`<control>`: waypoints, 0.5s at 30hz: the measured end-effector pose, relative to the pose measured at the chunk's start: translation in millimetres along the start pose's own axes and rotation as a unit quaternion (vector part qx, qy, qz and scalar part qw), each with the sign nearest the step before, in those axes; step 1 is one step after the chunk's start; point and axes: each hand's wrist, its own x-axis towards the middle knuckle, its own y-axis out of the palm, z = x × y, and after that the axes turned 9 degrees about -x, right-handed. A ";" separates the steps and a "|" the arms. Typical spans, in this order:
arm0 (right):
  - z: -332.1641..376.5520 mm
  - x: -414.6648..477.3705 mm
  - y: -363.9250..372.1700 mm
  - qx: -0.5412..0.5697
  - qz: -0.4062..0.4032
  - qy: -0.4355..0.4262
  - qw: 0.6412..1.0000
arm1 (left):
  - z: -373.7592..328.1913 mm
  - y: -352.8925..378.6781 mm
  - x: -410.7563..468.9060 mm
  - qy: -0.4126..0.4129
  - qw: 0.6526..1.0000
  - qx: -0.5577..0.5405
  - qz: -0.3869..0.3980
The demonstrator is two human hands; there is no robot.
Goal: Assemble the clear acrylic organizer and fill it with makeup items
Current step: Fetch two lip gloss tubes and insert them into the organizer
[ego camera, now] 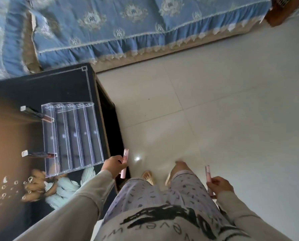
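Observation:
The clear acrylic organizer [72,136] stands on a dark glossy table [40,91] at the left, with several stepped rows. Two dark lip gloss tubes with silver caps sit in its leftmost row, one at the far end [35,113] and one at the near end [39,154]. My left hand [114,165] grips a pink lip gloss tube [124,163] just off the table's near right corner. My right hand [221,186] holds a second pink tube [208,180] above the floor, beside my right leg.
A bed with a blue patterned cover [127,28] runs along the top. Pale floor tiles [214,110] fill the right side. My legs and slippered feet [147,176] stand next to the table's edge. A wooden piece of furniture [281,13] sits top right.

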 end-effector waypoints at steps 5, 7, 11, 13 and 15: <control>82.1 46.9 -30.1 -0.041 0.037 -0.064 0.996 | -4.1 -9.0 15.4 -0.059 0.993 -0.094 -0.028; 119.2 65.3 -43.5 -0.073 0.045 -0.096 0.992 | -4.5 -8.7 15.4 -0.099 0.986 -0.125 -0.046; 203.6 99.0 -68.9 -0.201 0.060 -0.176 0.962 | -12.4 -0.6 5.5 -0.186 0.960 -0.189 -0.087; 247.7 110.7 -77.7 -0.285 0.057 -0.220 0.931 | -19.7 10.2 0.1 -0.225 0.939 -0.239 -0.101; 288.6 121.3 -81.7 -0.335 0.067 -0.259 0.903 | -27.4 24.8 -4.2 -0.258 0.910 -0.300 -0.122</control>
